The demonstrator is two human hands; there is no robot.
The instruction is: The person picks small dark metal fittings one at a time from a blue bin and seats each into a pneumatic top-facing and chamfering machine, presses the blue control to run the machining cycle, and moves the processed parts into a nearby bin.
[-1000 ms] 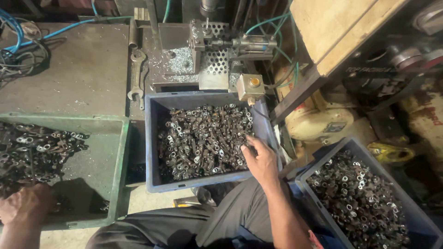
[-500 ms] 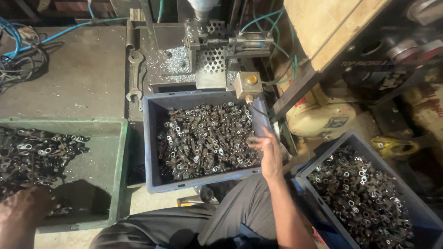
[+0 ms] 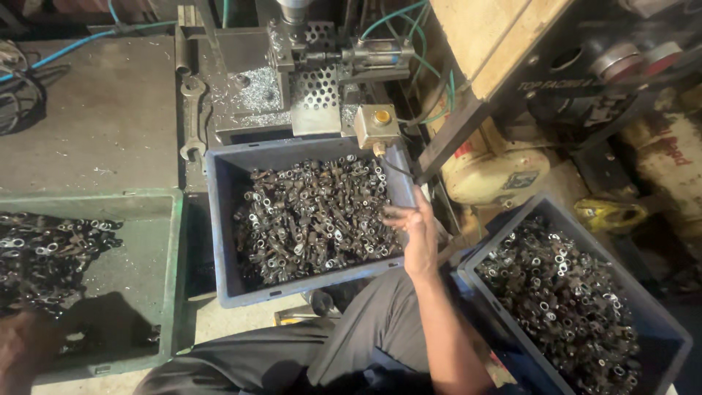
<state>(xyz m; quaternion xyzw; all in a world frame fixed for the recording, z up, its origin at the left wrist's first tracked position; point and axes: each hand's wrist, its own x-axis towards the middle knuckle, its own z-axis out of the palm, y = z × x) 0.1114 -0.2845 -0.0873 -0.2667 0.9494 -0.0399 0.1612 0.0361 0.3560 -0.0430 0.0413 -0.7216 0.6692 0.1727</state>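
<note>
Over the right edge of the middle blue bin (image 3: 227,219), the right hand (image 3: 417,234) is drawing back from the small metal fittings (image 3: 314,216) with fingers loosely spread, seemingly holding nothing, while the left hand (image 3: 25,347) is resting in shadow by the green tray (image 3: 170,278), its grip unreadable.

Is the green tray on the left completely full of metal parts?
No, the green tray holds metal parts only at its far left, and much of its floor is bare.

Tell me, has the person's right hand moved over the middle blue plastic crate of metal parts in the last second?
Yes. The right hand has shifted slightly toward the person along the right wall of the blue plastic crate, away from the yellow-buttoned switch box.
</note>
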